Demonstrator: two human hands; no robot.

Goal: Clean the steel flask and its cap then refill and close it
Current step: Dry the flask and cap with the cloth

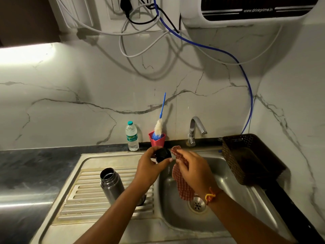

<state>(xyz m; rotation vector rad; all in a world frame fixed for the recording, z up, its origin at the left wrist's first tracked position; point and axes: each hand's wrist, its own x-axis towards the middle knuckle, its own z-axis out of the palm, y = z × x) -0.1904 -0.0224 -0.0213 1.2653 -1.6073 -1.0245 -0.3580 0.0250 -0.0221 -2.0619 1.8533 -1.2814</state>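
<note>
Under the www.drinkprime.in purifier [246,13], left fingers [153,149] grip the black cap [162,154], right fingers [183,153] a checked cloth [182,187].

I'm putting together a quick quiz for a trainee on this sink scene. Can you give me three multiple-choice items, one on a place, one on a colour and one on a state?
1. Where does the steel flask stand?
A. In the basin
B. On the draining board
C. On the dark counter

2. What colour is the cap in the left hand?
A. Black
B. Silver
C. Blue

3. The right hand is:
A. Open and empty
B. Gripping the checked cloth
C. Resting on the flask

Answers:
1. B: the flask stands upright on the ribbed steel beside the basin.
2. A: the cap between the fingers is plainly black.
3. B: the fingers curl round the cloth, which hangs over the basin.
</note>
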